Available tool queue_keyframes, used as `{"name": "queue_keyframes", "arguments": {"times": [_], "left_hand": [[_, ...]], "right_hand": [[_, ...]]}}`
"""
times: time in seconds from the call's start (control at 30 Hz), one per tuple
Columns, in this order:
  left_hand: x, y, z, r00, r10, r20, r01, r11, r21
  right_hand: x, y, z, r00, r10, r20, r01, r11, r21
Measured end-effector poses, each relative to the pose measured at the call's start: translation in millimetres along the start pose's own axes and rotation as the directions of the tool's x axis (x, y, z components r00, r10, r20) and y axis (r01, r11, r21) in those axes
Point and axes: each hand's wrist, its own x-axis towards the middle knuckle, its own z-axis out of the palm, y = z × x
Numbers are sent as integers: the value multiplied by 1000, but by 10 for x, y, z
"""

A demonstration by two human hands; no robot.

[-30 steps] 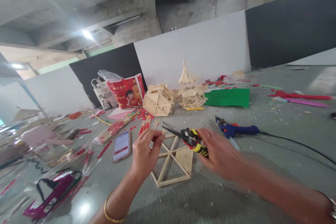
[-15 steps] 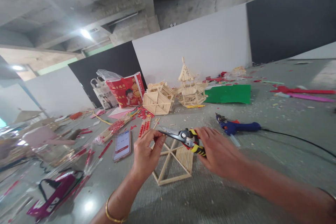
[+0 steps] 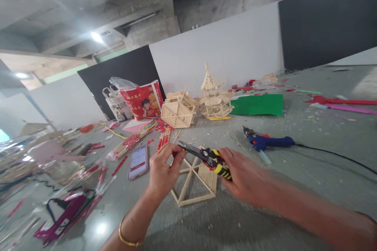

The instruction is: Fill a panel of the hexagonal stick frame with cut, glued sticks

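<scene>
Shears [image 3: 205, 153], handles in the right hand's [image 3: 244, 173] curled fingers, hang above the frame [image 3: 192, 169], seemingly angled to bring blades to the left hand [image 3: 163, 169], its fingertips nearly pinched, contents unclear.

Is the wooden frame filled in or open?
Partly filled: sticks pack one section of the frame, while the nearest section is open.

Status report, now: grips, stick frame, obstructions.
Right grip holding shears; left grip at blade tips. Hexagonal stick frame flat beneath, partly filled. Glue gun off right, untouched.
</scene>
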Motion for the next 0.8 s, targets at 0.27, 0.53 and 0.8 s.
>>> {"name": "queue_keyframes", "arguments": {"times": [0.27, 0.53, 0.8], "left_hand": [[-4, 18, 26, 999, 18, -50, -18, 1000, 8], [5, 52, 24, 991, 101, -83, -97, 994, 58], [-5, 47, 51, 990, 120, -77, -114, 991, 70]], "right_hand": [[-14, 28, 159, 990, -15, -144, 8, 999, -49], [-26, -12, 111, 997, 8, -78, -8, 1000, -3], [-16, -32, 81, 998, 28, -62, -25, 998, 51]]}}
